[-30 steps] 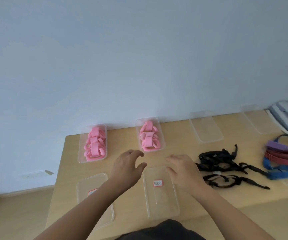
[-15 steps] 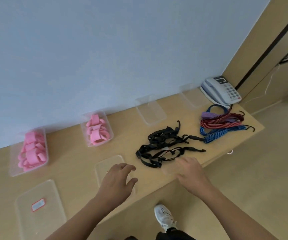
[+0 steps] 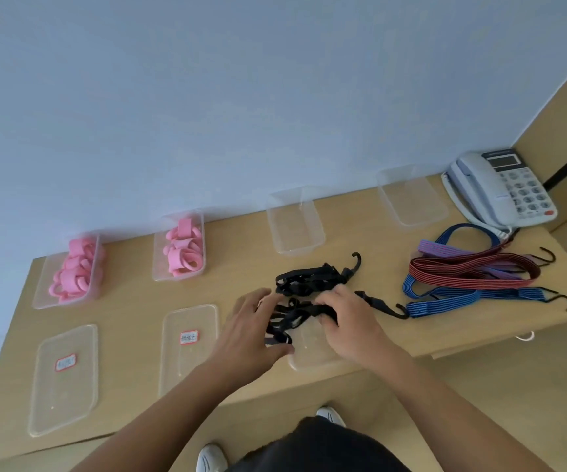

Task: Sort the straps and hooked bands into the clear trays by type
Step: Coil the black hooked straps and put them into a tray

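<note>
The room was plain: a pale blue wall (image 3: 241,97) stood behind a light wooden desk (image 3: 132,301), and a grey telephone (image 3: 503,189) sat at its far right corner. Along the wall stood four clear trays; the two on the left held pink loops (image 3: 181,247), the two empty trays (image 3: 295,223) stood further right. On the near left lay two flat clear lids with labels (image 3: 188,342); the writing was too small to read.

The black straps (image 3: 295,318) lay between the two hands, at the near edge of the desk, partly over a near clear tray (image 3: 312,356). The long axis of the bundle ran roughly from left to right, and a thin tail with a hook went out to the right, toward the coloured hooked bands (image 3: 462,277). A second black bundle (image 3: 312,282) lay just behind, touching or almost touching the first; I could not tell whether they were tangled together.

The right hand (image 3: 350,321) had its fingers curled over the right part of the black straps and held them. The left hand (image 3: 251,332) was half open at the left end, fingers above and thumb below; whether it really gripped, I could not tell.

In my judgement both hands were equally near, and the tray was directly under the bundle; the coming move depended on this. The bundle lay across the tray, so it probably needed to be folded shorter, and the hooked tail could catch on the other bundle.
</note>
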Available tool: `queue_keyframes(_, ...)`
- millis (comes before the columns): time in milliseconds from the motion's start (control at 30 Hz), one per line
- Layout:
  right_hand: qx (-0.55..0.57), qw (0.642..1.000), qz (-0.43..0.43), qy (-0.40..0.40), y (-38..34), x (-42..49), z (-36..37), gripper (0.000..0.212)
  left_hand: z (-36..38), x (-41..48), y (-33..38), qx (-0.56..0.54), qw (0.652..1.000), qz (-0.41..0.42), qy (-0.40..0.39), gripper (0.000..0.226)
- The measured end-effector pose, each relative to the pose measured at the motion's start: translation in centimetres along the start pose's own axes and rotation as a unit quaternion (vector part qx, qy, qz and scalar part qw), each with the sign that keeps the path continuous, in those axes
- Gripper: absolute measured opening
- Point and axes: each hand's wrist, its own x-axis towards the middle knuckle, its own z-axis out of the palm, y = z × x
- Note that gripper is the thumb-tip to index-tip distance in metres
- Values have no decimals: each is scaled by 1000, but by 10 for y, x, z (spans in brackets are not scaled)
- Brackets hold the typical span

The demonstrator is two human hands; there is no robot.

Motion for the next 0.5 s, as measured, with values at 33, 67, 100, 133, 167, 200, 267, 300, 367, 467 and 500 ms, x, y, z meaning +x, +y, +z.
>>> queue_keyframes(33,34,999,-26,8,-3,3,-10,21,0,6,7,1,1000,3,2,92)
queue_keyframes(67,64,997,-51,15,-8,7,-21,20,-2,12,15,-2,1000,11,12,97)
queue_keyframes(100,95,993,-68,19,-13,10,-33,18,-3,19,22,-17,999,16,29,96)
queue_keyframes(133,124,989,-76,20,-19,13,-46,17,-4,24,28,-43,998,14,46,86)
queue_keyframes(167,155,985,-76,18,-25,15,-58,15,-6,28,33,-74,995,4,66,71)
queue_keyframes(200,186,980,-72,17,-29,16,-69,15,-10,31,39,-96,992,-11,81,54)
queue_keyframes(267,239,968,-63,28,-33,17,-89,16,-21,35,52,-129,985,-54,104,22)
queue_keyframes(300,263,962,-63,39,-33,17,-98,16,-27,37,58,-158,979,-65,116,9)
queue_keyframes(367,291,953,-63,59,-32,16,-116,14,-44,38,74,-224,963,-80,128,27)
queue_keyframes(467,291,952,-70,67,-30,15,-137,14,-70,38,96,-294,944,-72,129,29)
queue_keyframes(500,290,952,-74,66,-28,15,-142,15,-78,38,104,-302,942,-67,133,26)
